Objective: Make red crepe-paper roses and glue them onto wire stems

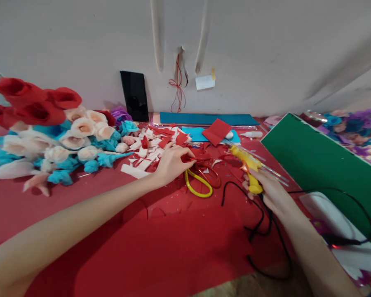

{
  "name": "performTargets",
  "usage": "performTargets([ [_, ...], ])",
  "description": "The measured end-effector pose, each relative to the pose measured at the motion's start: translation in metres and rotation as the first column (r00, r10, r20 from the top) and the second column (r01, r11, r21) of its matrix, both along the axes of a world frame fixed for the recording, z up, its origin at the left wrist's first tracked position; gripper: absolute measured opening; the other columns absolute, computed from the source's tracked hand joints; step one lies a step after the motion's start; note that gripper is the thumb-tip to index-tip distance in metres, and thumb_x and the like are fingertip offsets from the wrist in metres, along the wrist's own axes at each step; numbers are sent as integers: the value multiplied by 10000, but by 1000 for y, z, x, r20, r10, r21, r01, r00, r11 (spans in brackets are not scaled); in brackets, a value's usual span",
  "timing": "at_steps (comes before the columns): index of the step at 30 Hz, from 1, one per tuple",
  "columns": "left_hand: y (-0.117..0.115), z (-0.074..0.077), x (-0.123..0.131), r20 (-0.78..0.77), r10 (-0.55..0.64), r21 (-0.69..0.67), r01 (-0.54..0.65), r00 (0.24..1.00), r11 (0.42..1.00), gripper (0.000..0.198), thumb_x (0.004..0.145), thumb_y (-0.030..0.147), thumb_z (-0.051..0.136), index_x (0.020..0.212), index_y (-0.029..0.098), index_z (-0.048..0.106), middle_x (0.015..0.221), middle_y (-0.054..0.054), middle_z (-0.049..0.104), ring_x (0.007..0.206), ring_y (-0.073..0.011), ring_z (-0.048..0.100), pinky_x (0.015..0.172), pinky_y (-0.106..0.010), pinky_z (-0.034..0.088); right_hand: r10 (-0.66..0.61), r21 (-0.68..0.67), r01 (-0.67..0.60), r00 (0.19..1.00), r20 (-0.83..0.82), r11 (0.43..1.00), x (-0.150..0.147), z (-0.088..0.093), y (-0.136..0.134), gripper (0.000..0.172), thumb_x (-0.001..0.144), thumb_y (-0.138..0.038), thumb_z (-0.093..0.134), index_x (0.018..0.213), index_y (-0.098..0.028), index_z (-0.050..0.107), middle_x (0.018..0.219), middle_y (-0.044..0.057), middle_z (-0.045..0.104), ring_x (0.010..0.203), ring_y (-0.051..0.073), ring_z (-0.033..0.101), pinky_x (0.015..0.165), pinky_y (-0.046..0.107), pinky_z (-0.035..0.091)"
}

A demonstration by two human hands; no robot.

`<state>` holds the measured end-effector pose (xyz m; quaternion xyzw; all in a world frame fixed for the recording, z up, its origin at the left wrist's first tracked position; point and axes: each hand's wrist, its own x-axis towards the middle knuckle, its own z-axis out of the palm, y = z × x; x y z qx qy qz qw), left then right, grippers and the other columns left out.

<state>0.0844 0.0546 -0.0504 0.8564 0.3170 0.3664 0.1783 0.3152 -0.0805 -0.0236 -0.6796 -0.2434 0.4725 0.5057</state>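
My left hand reaches forward over the red sheet and pinches a small red foam piece among red and white scraps. My right hand grips the handle of a yellow glue gun, whose nozzle points up and left. Its black cord loops across the red sheet toward me. Yellow-handled scissors lie between the two hands.
A heap of red, cream and blue foam flowers fills the left. A green sheet lies at right, blue sheets and a red square along the wall, where a black phone leans.
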Motion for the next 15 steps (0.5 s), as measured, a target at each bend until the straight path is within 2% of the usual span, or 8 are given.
performTargets([
  [6, -1, 10, -6, 66, -29, -16, 30, 997, 999, 99, 722, 252, 646, 677, 169, 612, 702, 17, 671, 649, -129, 576, 920, -430, 361, -94, 128, 98, 995, -38, 987, 1, 4, 1, 279, 873, -315, 497, 1084, -133, 515, 1005, 60, 557, 819, 144, 569, 689, 318, 505],
  [9, -4, 18, -11, 105, -71, -20, 73, 992, 997, 109, 713, 255, 662, 677, 166, 610, 704, 14, 666, 682, -133, 582, 914, -418, 385, -127, 172, 138, 989, -77, 975, 2, 5, 1, 277, 872, -326, 495, 1074, -139, 524, 1024, 64, 557, 848, 153, 566, 712, 330, 503],
  [15, -23, 29, -24, 153, -161, -12, 165, 975, 986, 126, 718, 257, 669, 682, 159, 598, 721, -3, 661, 699, -133, 594, 859, -377, 443, -136, 304, 173, 981, -141, 937, -4, 11, -4, 293, 872, -339, 489, 1085, -140, 520, 1041, 70, 559, 866, 159, 570, 730, 340, 498],
])
